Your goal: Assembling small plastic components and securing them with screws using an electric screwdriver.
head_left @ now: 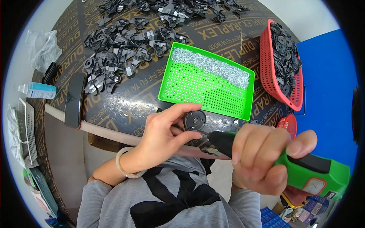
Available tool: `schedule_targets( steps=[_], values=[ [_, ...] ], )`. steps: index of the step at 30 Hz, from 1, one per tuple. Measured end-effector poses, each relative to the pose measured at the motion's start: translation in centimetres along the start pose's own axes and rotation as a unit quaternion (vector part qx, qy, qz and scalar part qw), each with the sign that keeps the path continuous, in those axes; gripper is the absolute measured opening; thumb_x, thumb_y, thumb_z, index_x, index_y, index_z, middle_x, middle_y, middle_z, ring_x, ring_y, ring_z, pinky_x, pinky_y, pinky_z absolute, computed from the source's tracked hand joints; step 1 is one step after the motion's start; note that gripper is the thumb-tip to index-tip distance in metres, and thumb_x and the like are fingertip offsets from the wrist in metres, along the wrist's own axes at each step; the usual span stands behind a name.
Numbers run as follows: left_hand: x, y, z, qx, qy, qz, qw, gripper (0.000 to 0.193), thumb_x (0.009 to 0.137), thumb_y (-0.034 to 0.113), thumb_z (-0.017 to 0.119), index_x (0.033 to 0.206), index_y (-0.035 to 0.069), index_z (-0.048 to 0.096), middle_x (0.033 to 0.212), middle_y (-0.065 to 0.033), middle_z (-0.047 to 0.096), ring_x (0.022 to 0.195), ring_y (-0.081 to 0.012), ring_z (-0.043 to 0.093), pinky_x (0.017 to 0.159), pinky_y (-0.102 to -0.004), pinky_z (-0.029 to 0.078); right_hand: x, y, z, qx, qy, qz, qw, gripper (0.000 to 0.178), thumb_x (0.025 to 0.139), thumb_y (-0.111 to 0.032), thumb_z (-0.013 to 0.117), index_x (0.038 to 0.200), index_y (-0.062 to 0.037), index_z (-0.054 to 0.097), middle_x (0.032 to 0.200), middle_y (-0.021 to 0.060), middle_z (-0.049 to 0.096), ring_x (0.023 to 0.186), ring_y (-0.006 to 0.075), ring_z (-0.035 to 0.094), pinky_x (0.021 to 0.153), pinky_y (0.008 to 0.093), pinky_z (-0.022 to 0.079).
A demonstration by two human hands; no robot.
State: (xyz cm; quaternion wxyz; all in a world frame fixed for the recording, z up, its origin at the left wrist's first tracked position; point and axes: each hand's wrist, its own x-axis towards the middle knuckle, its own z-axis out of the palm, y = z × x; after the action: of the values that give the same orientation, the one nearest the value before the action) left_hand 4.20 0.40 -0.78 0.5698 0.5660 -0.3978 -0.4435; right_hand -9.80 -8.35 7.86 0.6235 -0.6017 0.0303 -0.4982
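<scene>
My left hand (163,131) grips a black plastic part with a round disc (195,121) facing up, holding it near the table's front edge between thumb and fingers. In my right hand (262,155) is a green and black electric screwdriver (329,173), its fingers wrapped round the handle. The screwdriver's black nose points left, and its thin bit reaches close to the disc and my left thumb. Whether the bit touches the part, I cannot tell. Just beyond the part lies a green perforated tray (166,98) with a band of small silver screws (213,66) along its far side.
Many black plastic parts (133,41) are heaped at the back left. A red basket (267,64) of black discs (283,49) stands at the right, with a smaller red basket (292,127) nearer me. A dark slab-like device (75,100) and blue bottle (42,91) are at the left.
</scene>
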Motion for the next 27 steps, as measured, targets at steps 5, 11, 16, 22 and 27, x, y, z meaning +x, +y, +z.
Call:
schedule_targets(
  steps=[5, 11, 16, 22, 27],
  values=[
    [-0.2, 0.1, 0.0, 0.010, 0.000, -0.008, 1.000, 0.053, 0.071, -0.006, 0.078, 0.121, 0.002, 0.061, 0.081, -0.0073, 0.063, 0.067, -0.0092, 0.064, 0.059, -0.0239, 0.054, 0.0, 0.6, 0.0, 0.009, -0.008, 0.023, 1.000, 0.031, 0.095, -0.018, 0.062, 0.113, -0.0107, 0.038, 0.064, 0.0008, 0.052, 0.050, 0.0121, 0.048, 0.052, 0.0303, 0.045],
    [-0.3, 0.1, -0.1, 0.023, 0.003, -0.005, 1.000, 0.054, 0.070, -0.006, 0.079, 0.121, 0.003, 0.062, 0.080, -0.0068, 0.063, 0.061, -0.0082, 0.061, 0.055, -0.0235, 0.050, 0.0, 0.6, 0.1, -0.002, -0.019, 0.020, 1.000, 0.029, 0.095, -0.017, 0.062, 0.110, -0.0100, 0.039, 0.062, 0.0012, 0.053, 0.050, 0.0130, 0.050, 0.052, 0.0309, 0.045],
    [-0.1, 0.2, -0.1, 0.031, 0.007, -0.007, 0.999, 0.054, 0.068, -0.006, 0.080, 0.120, 0.003, 0.064, 0.076, -0.0059, 0.063, 0.057, -0.0074, 0.058, 0.053, -0.0235, 0.047, -0.1, 0.5, 0.2, -0.003, -0.006, 0.038, 0.999, 0.027, 0.094, -0.015, 0.063, 0.105, -0.0102, 0.040, 0.061, 0.0015, 0.053, 0.049, 0.0133, 0.051, 0.052, 0.0315, 0.046],
    [-0.4, 0.5, -0.7, 0.058, 0.001, -0.035, 0.998, 0.054, 0.067, -0.006, 0.080, 0.119, 0.003, 0.065, 0.074, -0.0048, 0.062, 0.054, -0.0058, 0.054, 0.052, -0.0225, 0.046, -0.6, 1.4, 0.0, 0.025, -0.012, 0.037, 0.999, 0.027, 0.093, -0.014, 0.065, 0.104, -0.0107, 0.041, 0.061, 0.0019, 0.055, 0.049, 0.0139, 0.052, 0.052, 0.0324, 0.047],
    [-1.6, 1.2, -1.2, 0.054, 0.006, -0.037, 0.998, 0.052, 0.069, -0.005, 0.080, 0.118, 0.003, 0.066, 0.078, -0.0051, 0.062, 0.056, -0.0045, 0.051, 0.052, -0.0210, 0.044, -0.4, 1.5, 0.6, 0.034, -0.036, 0.016, 0.999, 0.033, 0.091, -0.015, 0.067, 0.109, -0.0108, 0.039, 0.060, 0.0016, 0.055, 0.050, 0.0144, 0.054, 0.054, 0.0328, 0.048]
  ],
)
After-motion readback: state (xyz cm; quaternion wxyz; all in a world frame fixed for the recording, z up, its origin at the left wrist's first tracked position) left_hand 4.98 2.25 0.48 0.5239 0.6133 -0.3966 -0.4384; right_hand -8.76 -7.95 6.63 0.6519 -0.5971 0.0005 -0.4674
